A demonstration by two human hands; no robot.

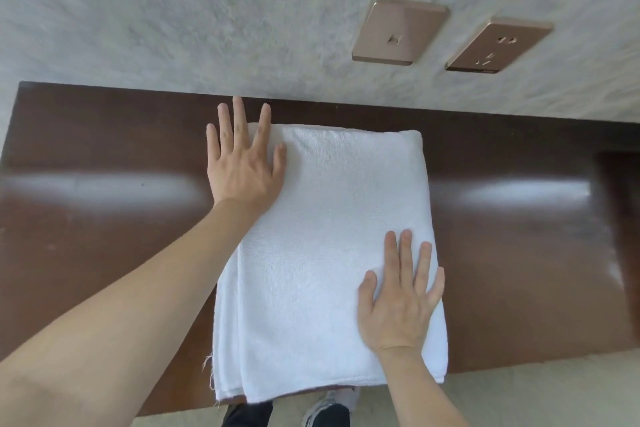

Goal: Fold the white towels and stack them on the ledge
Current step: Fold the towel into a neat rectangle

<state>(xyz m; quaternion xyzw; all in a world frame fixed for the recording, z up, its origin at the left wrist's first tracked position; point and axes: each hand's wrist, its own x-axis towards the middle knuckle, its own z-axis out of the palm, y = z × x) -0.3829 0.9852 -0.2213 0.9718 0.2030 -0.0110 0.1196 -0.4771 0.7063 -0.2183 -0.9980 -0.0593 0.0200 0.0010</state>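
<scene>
Flat on the brown ledge [104,135] lies the folded white towel [325,253]; left hand [242,163] presses its far-left corner, right hand [401,302] its near-right edge, both with fingers straight.

A: wall [173,10]?
B: grey, mottled plaster look. Two bronze plates on it, upper right: a switch [398,31], and a socket [497,45] just beside it on the right.
A: furniture?
B: dark brown glossy ledge [104,135], back edge touching the wall. Pale streaks of reflected light on its left and right parts.
A: floor?
B: light beige floor [536,399], visible below the ledge's front edge.
</scene>
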